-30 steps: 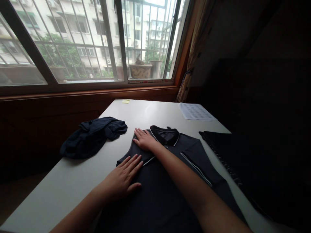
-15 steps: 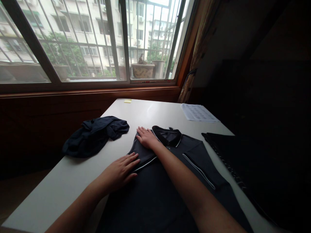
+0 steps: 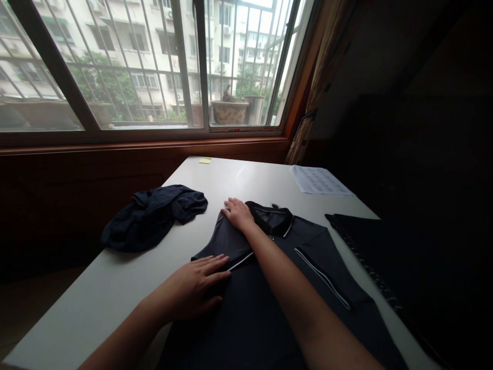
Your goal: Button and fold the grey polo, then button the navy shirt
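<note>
A dark navy polo shirt (image 3: 246, 303) with a black collar and white piping lies spread on the white table (image 3: 73, 303). Both its sleeves are turned in over the body. My left hand (image 3: 200, 282) rests open on the left sleeve near its piped cuff, fingers stretched out. Up by the collar, my right hand (image 3: 238, 213) lies flat on the left shoulder with the fingers extended. My right forearm crosses the shirt's front and hides part of it. Neither hand grips the cloth.
A crumpled dark garment (image 3: 154, 218) lies on the table's left side. Dark folded cloth (image 3: 370, 241) covers the right edge. Printed sheets (image 3: 321, 180) and a yellow sticky note (image 3: 205, 161) lie at the far end, below a barred window (image 3: 146, 67).
My left hand has slid down the sleeve toward me, baring more of the sleeve's edge. My right hand stays at the shoulder. The whole view has shifted slightly.
</note>
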The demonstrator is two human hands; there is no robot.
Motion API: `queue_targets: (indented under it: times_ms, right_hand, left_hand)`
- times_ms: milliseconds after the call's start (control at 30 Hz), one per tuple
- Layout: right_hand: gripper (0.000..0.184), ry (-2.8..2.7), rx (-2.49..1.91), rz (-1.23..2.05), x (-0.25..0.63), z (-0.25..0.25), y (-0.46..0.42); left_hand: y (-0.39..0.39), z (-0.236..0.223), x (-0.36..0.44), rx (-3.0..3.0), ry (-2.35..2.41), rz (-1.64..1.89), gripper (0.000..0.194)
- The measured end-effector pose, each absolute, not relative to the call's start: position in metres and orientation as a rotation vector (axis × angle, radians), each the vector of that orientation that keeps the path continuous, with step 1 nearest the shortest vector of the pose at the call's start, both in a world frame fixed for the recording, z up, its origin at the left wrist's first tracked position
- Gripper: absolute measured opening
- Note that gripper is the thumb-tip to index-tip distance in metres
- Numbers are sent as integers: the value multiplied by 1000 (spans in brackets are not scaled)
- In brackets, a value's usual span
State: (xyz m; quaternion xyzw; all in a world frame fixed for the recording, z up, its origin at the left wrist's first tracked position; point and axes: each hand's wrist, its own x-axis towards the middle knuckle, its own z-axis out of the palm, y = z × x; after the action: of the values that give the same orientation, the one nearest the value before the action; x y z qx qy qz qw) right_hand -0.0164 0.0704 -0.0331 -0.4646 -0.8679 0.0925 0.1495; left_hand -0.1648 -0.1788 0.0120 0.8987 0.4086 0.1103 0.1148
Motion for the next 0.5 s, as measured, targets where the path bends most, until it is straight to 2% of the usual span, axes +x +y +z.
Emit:
queue_targets:
  times_ms: [300,400,500]
  right_hand:
    - [48,-2454,-1372,243,-19,-31,78]
    - [47,-2455,-1365,237,-19,-30,77]
    - [47,-2455,-1358,232,-18,-31,76]
  left_hand:
    - [-187,33,-161,2483,1113,416,41]
    - [-184,28,-165,2481,1128,545,33]
    - [-177,20,-173,2520,1205,734,35]
